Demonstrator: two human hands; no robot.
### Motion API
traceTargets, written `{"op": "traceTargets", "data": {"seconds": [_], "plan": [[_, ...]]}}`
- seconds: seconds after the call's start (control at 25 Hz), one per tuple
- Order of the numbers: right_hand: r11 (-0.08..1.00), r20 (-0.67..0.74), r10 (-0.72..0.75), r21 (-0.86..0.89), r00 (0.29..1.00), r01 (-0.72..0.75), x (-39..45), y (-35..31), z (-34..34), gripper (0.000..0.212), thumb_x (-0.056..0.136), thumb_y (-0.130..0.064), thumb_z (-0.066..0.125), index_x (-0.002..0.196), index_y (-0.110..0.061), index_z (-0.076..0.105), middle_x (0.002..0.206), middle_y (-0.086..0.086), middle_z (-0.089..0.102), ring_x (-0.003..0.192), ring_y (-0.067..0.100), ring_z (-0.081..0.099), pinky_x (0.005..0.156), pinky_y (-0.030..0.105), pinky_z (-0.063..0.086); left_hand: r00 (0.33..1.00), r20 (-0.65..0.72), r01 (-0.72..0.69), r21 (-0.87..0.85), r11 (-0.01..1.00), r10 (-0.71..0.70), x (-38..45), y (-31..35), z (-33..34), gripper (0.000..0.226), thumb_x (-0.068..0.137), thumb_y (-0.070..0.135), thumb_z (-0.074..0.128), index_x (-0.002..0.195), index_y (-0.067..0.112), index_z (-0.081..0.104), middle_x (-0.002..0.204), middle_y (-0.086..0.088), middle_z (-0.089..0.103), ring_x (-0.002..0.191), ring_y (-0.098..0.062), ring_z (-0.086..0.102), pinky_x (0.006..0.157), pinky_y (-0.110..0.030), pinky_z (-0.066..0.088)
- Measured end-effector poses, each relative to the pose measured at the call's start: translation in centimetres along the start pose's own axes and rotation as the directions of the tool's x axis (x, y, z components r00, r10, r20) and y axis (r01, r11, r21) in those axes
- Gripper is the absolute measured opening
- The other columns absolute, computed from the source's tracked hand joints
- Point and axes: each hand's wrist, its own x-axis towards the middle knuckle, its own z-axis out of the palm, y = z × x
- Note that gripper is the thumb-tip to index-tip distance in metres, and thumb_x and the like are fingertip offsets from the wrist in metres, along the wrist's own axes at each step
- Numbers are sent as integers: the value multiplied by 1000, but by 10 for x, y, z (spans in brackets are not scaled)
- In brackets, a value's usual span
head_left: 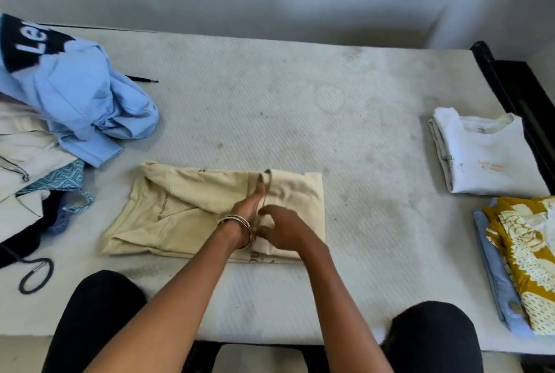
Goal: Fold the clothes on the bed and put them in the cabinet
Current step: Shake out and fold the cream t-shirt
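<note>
beige garment half folded at the near edge of the bed

unfolded clothes (60,108) are kept at the left. the beige garment (186,210) is pinned by the flat, open left hand (246,207) while a fold is pinched by the right hand (282,231). folded piles (486,156) are parked right, partly cut off. no cabinet is seen.
</note>
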Motion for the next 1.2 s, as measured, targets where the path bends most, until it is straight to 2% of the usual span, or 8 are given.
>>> {"op": "traceTargets", "data": {"seconds": [0.12, 0.32, 0.52, 0.68, 0.76, 1.0, 1.08, 1.2], "plan": [[995, -120, 67, 82, 991, -57, 6, 17, 22, 27, 95, -21, 57, 120, -15, 64, 119, 5, 67, 113, 23, 60, 93, 37, 49, 982, -115, -121, 234, 965, 151, 14, -11, -17, 39, 81, 5, 73, 118, -1, 61, 89, -10, 68, 75, -25, 65, 66, -32, 58], [920, -568, 384, 302, 727, -250, 0, 61, 10, 25, 93, -23, 58, 117, -14, 62, 113, 8, 66, 106, 27, 61, 85, 40, 51, 902, -218, -274, 379, 884, 373, 16, -12, -7, 63, 68, 3, 74, 127, 11, 57, 118, -10, 66, 106, -29, 62, 96, -34, 49], [843, -376, 535, 295, 756, -450, 10, 79, 20, 70, 86, -55, 66, 138, -14, 41, 135, 11, 46, 127, 34, 42, 100, 53, 36, 856, 37, -341, 790, 509, 516, 3, -31, -16, 97, 70, 7, 78, 151, 20, 25, 132, -10, 52, 122, -29, 50, 98, -30, 39], [773, -342, 583, 512, 737, -374, 23, 93, 13, 23, 92, -40, 62, 92, -17, 59, 91, -1, 59, 98, 27, 56, 91, 46, 37, 865, 17, -432, 534, 727, 501, 7, -33, -20, 99, 67, -13, 72, 147, 32, 34, 146, 12, 42, 131, -10, 43, 102, -17, 36], [705, -328, 597, 650, 732, -284, 23, 107, 8, 24, 94, -33, 60, 78, -16, 58, 79, -1, 60, 86, 26, 56, 78, 39, 40, 882, 62, -455, 364, 812, 467, 5, -28, -12, 91, 64, -20, 64, 132, 40, 53, 143, 17, 45, 126, -10, 48, 100, -21, 43], [240, -165, 747, 970, 644, -30, 9, 135, -14, 29, 103, -33, 45, 98, -11, 63, 84, 10, 68, 72, 24, 62, 56, 31, 45, 798, 425, -591, 406, 697, 429, -19, 15, 73, 75, 73, -12, 61, 136, 28, 53, 143, -1, 42, 127, -9, 43, 90, -14, 43], [232, -169, 742, 973, 648, -11, 1, 141, -23, 31, 103, -37, 46, 97, -11, 62, 82, 11, 67, 67, 23, 59, 54, 30, 44, 769, 513, -607, 404, 684, 380, -20, 15, 94, 79, 73, -13, 62, 142, 23, 47, 137, -1, 44, 122, -13, 49, 96, -20, 43], [318, -225, 700, 948, 678, -14, -3, 146, -34, 32, 102, -40, 47, 99, -11, 63, 87, 10, 68, 65, 21, 60, 51, 27, 42, 832, 378, -545, 421, 725, 407, -14, 6, 80, 86, 72, -14, 65, 145, 25, 42, 137, 2, 42, 122, -16, 47, 95, -21, 46]]}}
